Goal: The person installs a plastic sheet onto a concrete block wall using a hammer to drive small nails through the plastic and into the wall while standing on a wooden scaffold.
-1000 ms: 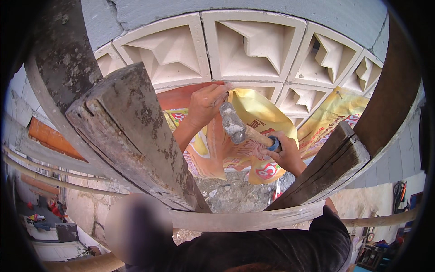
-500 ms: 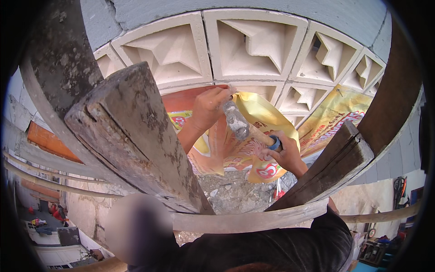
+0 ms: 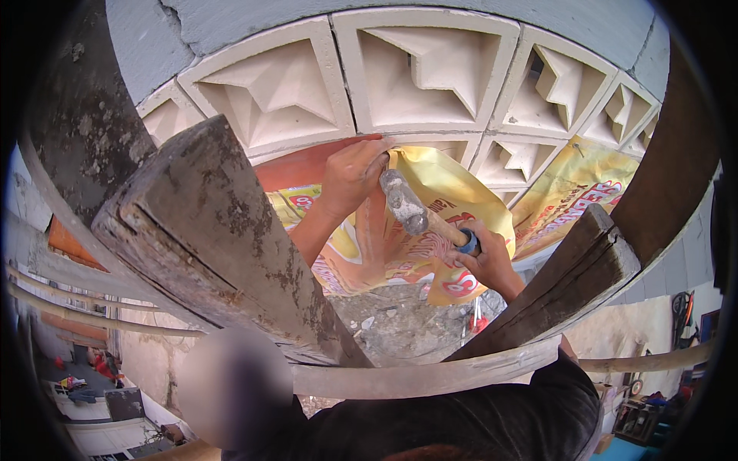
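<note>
My left hand [image 3: 347, 178] is closed at the top edge of a yellow and orange printed plastic banner [image 3: 430, 180], pressing it against the pale patterned wall blocks. Whether a nail sits between its fingertips I cannot make out. In my right hand [image 3: 488, 257] is a hammer [image 3: 406, 203], gripped low on its wooden handle near a blue band. The worn, greyish hammer head is just right of my left fingers, in front of the banner. Below, the banner hangs loose and creased.
Thick weathered wooden beams slant in at left [image 3: 215, 223] and right [image 3: 561, 269], flanking my arms. A pale curved bar [image 3: 430, 376] crosses close to my body. Hollow vent blocks [image 3: 423, 69] line the wall. A second banner part [image 3: 576, 180] hangs at right, above rough ground [image 3: 407, 326].
The view has shifted slightly, so the beams and wall sit a little differently. Both hands keep their grips, and the hammer head stays close to my left fingers.
</note>
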A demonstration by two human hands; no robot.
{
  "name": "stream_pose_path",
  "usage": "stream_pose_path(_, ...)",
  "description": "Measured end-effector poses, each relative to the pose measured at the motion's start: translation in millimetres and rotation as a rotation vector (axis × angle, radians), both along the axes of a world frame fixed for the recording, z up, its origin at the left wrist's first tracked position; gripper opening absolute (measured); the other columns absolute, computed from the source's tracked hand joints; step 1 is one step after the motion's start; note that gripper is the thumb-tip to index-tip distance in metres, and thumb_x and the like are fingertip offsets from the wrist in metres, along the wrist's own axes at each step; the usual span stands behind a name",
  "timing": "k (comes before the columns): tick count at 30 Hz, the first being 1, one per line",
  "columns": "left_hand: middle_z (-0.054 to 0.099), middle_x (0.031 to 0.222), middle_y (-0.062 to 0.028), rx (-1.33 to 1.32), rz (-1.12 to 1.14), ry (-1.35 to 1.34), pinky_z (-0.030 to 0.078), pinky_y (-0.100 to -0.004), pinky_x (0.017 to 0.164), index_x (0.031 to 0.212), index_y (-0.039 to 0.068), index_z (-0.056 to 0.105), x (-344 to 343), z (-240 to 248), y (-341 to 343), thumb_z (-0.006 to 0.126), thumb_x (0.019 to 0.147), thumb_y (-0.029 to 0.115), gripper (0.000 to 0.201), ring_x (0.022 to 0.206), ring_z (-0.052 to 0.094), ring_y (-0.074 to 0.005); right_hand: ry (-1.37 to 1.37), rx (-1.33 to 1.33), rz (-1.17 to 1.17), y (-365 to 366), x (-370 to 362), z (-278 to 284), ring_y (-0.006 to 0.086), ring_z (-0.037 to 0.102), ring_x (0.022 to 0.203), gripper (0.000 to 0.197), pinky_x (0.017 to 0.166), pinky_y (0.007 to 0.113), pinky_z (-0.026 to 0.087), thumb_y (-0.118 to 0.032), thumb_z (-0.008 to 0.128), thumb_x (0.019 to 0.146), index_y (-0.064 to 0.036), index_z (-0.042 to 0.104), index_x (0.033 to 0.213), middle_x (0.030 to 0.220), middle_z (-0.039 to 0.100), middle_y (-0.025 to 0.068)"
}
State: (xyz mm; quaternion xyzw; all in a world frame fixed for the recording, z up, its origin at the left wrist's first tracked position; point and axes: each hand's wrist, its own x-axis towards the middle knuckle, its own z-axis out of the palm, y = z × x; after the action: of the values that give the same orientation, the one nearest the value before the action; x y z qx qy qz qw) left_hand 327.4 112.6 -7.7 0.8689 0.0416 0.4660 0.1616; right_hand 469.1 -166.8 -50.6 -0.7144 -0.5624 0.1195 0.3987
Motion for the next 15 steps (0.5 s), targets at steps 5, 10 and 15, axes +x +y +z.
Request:
stream_pose_path(5, 0.075, 0.1, -0.0133, -0.006, -0.016, 0.039, 0.06, -0.0353, 0.076, 0.114, 0.007, 0.072, -0.9, 0.6, -0.6, 0.072, 0.086, -0.001, 0.028, 0.087, 0.073, -0.0293, 0.02, 0.008, 0.02, 1.4, 3.1, -6.7, 0.0398, 0.07, 0.089, 0.053, 0.075, 0.042, 0.055, -0.025, 0.086, 0.08, -0.0088, 0.055, 0.12, 0.104, 0.067, 0.0147)
stream_pose_path(10, 0.076, 0.101, -0.0129, -0.242, -0.007, 0.005, 0.059, -0.0316, 0.078, 0.115, 0.004, 0.071, -1.2, 1.4, -5.5, 0.07, 0.089, -0.003, 0.027, 0.091, 0.075, -0.0214, -0.05, 0.072, 0.031, 3.0, 4.4, -5.7, 0.0409, 0.069, 0.088, 0.053, 0.075, 0.043, 0.055, -0.023, 0.086, 0.079, -0.009, 0.055, 0.119, 0.102, 0.068, 0.0157)
stream_pose_path(15, 0.075, 0.099, -0.0156, -0.269, -0.042, 0.017, 0.059, -0.0351, 0.075, 0.111, 0.004, 0.071, -4.5, 11.2, -3.3, 0.07, 0.087, -0.001, 0.025, 0.086, 0.074, -0.0303, -0.218, 0.075, -0.076, 0.3, 17.1, -3.5, 0.0357, 0.069, 0.078, 0.05, 0.068, 0.04, 0.054, -0.02, 0.088, 0.077, -0.0083, 0.058, 0.115, 0.092, 0.068, 0.0148)
